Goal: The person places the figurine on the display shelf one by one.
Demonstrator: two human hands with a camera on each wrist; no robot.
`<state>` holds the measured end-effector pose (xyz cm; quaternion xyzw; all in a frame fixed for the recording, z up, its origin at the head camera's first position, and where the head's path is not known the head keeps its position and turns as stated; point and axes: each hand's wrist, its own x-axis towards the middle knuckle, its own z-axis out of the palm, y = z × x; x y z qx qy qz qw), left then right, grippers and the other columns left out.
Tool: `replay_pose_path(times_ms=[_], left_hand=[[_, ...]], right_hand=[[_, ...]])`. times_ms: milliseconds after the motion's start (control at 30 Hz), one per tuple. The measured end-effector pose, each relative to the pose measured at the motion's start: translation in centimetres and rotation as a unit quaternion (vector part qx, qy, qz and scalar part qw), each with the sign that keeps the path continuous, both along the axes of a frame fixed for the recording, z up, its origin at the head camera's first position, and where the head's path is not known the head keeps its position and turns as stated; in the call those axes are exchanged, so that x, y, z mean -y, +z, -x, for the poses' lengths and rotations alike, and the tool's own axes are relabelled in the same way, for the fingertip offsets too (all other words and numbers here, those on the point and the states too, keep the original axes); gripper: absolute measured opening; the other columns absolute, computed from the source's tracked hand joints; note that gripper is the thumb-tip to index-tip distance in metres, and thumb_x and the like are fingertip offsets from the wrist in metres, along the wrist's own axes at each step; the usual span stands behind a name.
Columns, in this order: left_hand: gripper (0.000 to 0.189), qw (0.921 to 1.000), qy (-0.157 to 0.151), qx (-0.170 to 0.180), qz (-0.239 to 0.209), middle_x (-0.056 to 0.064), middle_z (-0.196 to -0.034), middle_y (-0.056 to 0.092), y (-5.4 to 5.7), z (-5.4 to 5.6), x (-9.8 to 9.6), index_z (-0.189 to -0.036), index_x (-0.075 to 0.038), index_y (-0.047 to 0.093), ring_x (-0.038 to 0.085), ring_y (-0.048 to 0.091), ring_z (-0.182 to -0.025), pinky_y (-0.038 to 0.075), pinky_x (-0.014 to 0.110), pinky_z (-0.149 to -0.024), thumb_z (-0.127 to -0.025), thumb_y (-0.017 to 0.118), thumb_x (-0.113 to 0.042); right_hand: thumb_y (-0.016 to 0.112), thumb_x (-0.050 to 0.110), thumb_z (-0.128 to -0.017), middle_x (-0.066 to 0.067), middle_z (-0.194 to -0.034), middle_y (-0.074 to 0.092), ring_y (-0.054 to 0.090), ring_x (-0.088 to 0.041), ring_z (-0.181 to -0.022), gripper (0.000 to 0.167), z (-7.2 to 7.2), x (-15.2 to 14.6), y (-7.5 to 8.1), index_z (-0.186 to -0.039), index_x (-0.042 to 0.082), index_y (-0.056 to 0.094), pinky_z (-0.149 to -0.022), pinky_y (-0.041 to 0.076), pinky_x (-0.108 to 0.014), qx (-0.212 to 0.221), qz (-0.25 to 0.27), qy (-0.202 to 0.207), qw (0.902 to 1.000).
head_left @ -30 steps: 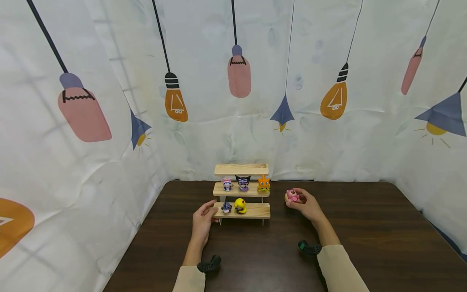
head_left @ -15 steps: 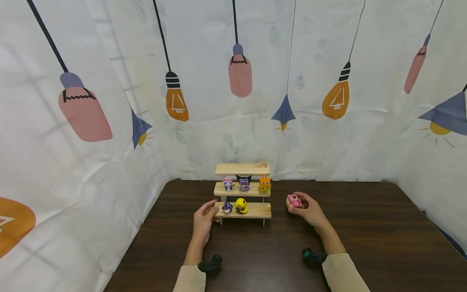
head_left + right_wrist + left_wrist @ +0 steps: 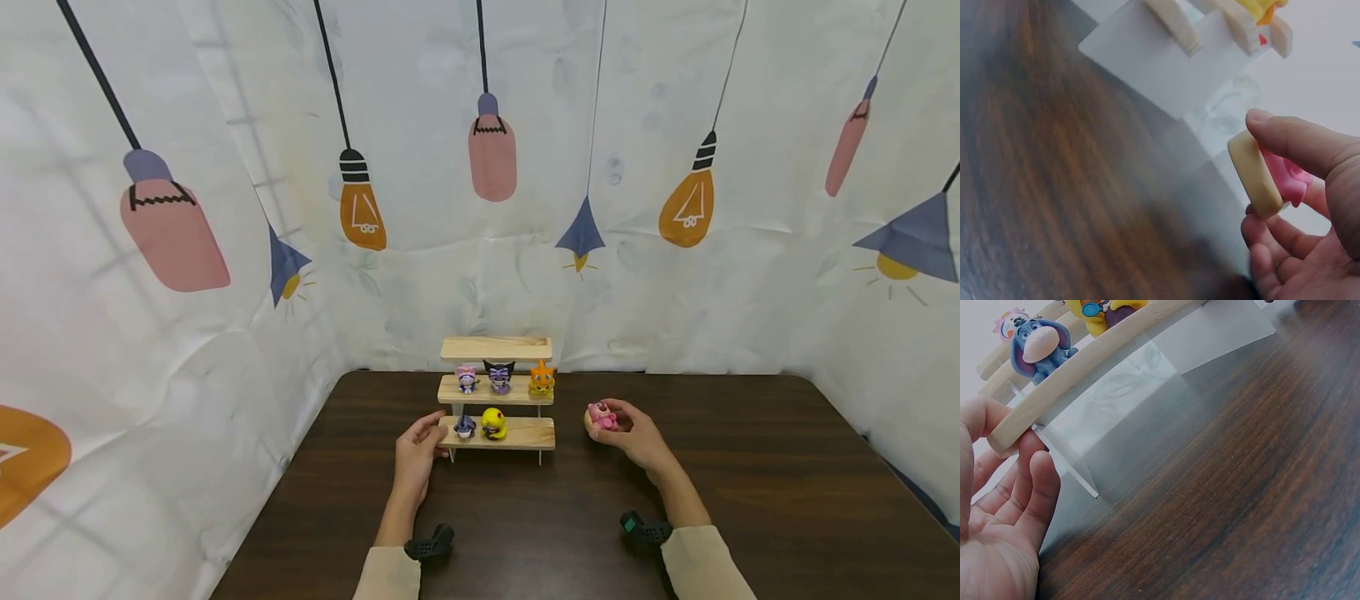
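A three-tier wooden display stand [image 3: 531, 432] rises on clear supports. My left hand [image 3: 415, 457] pinches the left end of its lowest shelf [image 3: 1063, 394], with fingers curled beneath the wood. On that shelf sit a blue donkey figurine [image 3: 465, 427] and a yellow figurine [image 3: 493, 423]. To the right of the stand, my right hand [image 3: 637, 435] holds a pink figurine [image 3: 602, 416] between thumb and fingers. Its thick cream base [image 3: 1252, 175] faces the stand in the right wrist view, and much of the pink part is hidden behind the thumb.
The middle shelf [image 3: 447, 392] carries a pink-and-white figurine [image 3: 467, 380], a purple one with black pointed ears [image 3: 500, 378] and an orange one [image 3: 542, 379]. The top shelf [image 3: 495, 347] is at the back. A printed curtain [image 3: 435, 292] hangs behind the dark wooden table [image 3: 750, 467].
My right hand has come slightly toward me with the pink figurine, still right of the stand. The left hand keeps its hold on the lowest shelf.
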<state>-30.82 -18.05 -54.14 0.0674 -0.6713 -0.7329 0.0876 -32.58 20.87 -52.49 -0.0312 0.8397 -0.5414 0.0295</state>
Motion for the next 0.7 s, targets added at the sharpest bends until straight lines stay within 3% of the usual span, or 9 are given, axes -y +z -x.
replay_pose_path(times_ms=[533, 700], left_hand=[[0.036, 0.9999, 0.004, -0.011, 0.008, 0.018, -0.113, 0.074, 0.0, 0.0, -0.1, -0.132, 0.0, 0.066, 0.01, 0.064, -0.069, 0.058, 0.025, -0.063, -0.098, 0.067, -0.01], [0.034, 0.9999, 0.003, -0.01, 0.01, 0.013, -0.11, 0.075, 0.0, -0.1, -0.1, -0.13, -0.003, 0.068, 0.011, 0.064, -0.069, 0.058, 0.026, -0.063, -0.097, 0.066, -0.009]], right_hand=[[0.084, 0.023, -0.086, -0.019, -0.137, 0.057, 0.062, -0.024, -0.103, 0.068, -1.2, 1.7, 3.7, -0.144, 0.008, 0.053, -0.082, 0.055, -0.027, -0.052, 0.031, 0.063, 0.9962], [0.083, 0.015, -0.085, -0.022, -0.133, 0.058, 0.061, -0.025, -0.098, 0.067, -1.6, 2.6, 4.6, -0.143, 0.003, 0.051, -0.078, 0.056, -0.026, -0.067, 0.04, 0.081, 0.9936]])
